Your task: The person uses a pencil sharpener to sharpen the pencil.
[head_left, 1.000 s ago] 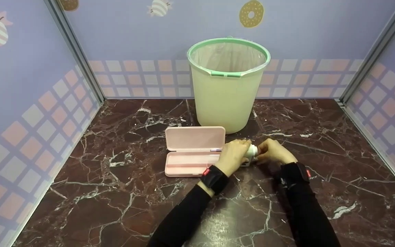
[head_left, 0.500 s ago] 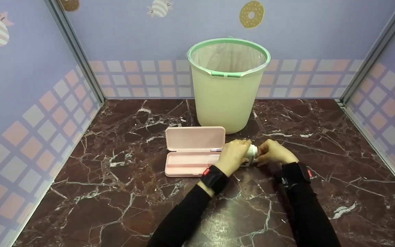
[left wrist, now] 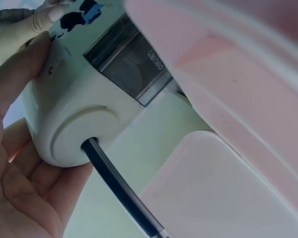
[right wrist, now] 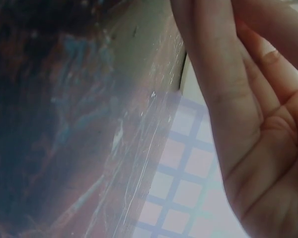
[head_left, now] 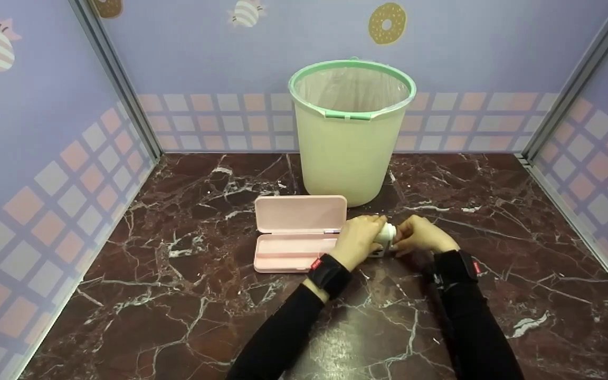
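A white crank-type pencil sharpener [left wrist: 64, 99] with dark patches and a clear shavings drawer lies sideways between my hands. My left hand [head_left: 359, 235] grips its body, fingers wrapped round it. A dark striped pencil [left wrist: 120, 186] sticks out of the sharpener's hole, over the pink pencil case [head_left: 283, 254]. At the sharpener's other end, my right hand [head_left: 423, 235] has its fingers bent and pinching close against it. The part it pinches is hidden in every view. In the right wrist view the curled fingers [right wrist: 223, 94] reach out of the frame's top.
The pencil case lies open, its lid [head_left: 301, 214] leaning back behind it. A pale green waste bin [head_left: 349, 153] with a clear liner stands just behind. Dark marbled tabletop [head_left: 177, 316] surrounds them, bounded by patterned purple panels [head_left: 203, 63].
My hands stay almost in place. The right fingers shift very slightly at the sharpener's end, and the sharpener's lower part looks a little turned in the left hand.
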{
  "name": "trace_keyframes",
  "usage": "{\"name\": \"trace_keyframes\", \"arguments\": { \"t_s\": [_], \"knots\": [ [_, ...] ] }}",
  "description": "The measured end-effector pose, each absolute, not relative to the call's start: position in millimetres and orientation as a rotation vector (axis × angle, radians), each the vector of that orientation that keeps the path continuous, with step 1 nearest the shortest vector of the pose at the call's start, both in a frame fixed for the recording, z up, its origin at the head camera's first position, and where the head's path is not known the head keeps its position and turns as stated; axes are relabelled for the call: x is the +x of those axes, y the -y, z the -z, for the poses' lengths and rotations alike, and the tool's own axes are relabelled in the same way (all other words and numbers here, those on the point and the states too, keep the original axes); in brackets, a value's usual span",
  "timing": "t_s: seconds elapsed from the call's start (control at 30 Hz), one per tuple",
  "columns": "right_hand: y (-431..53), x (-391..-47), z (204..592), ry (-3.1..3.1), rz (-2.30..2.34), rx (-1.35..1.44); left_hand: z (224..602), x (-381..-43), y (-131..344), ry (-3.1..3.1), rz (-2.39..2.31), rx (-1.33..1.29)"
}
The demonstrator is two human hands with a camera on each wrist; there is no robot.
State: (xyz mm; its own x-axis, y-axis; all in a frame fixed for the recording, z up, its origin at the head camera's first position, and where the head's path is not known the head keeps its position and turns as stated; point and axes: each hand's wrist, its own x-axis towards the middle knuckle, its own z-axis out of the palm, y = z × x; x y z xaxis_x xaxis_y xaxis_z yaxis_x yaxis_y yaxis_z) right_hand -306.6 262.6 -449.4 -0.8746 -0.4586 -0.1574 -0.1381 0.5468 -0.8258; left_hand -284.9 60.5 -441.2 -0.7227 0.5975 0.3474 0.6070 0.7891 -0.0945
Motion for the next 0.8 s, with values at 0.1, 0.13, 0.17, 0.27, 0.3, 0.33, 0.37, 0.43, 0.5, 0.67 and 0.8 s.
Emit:
{"name": "trace_keyframes", "arguments": {
  "t_s": [0.1, 0.13, 0.17, 0.27, 0.3, 0.33, 0.37, 0.43, 0.5, 0.67, 0.8],
  "knots": [
    [-263, -306, 449, -2.423, 1.257, -0.488, 440, -287, -60, 2.634, 0.057, -0.938],
    [-263, -306, 449, -2.421, 1.258, -0.490, 440, -288, -59, 2.642, 0.075, -0.948],
    [-263, -306, 449, -2.416, 1.262, -0.493, 439, -289, -58, 2.652, 0.102, -0.958],
    [-262, -306, 449, -2.408, 1.267, -0.507, 438, -292, -55, 2.684, 0.211, -1.002],
    [-262, -306, 449, -2.408, 1.267, -0.511, 437, -293, -54, 2.696, 0.260, -1.018],
    [-262, -306, 449, -2.409, 1.266, -0.512, 437, -294, -53, 2.707, 0.316, -1.038],
    [-262, -306, 449, -2.411, 1.264, -0.515, 436, -296, -52, 2.720, 0.369, -1.057],
    [-262, -306, 448, -2.423, 1.256, -0.512, 435, -298, -49, 2.741, 0.470, -1.100],
    [-262, -306, 448, -2.428, 1.256, -0.501, 433, -301, -45, 2.756, 0.552, -1.137],
    [-262, -306, 449, -2.426, 1.276, -0.471, 425, -307, -32, 2.798, 0.646, -1.147],
    [-261, -306, 449, -2.447, 1.270, -0.479, 413, -311, -16, 2.883, 0.629, -1.078]
  ]
}}
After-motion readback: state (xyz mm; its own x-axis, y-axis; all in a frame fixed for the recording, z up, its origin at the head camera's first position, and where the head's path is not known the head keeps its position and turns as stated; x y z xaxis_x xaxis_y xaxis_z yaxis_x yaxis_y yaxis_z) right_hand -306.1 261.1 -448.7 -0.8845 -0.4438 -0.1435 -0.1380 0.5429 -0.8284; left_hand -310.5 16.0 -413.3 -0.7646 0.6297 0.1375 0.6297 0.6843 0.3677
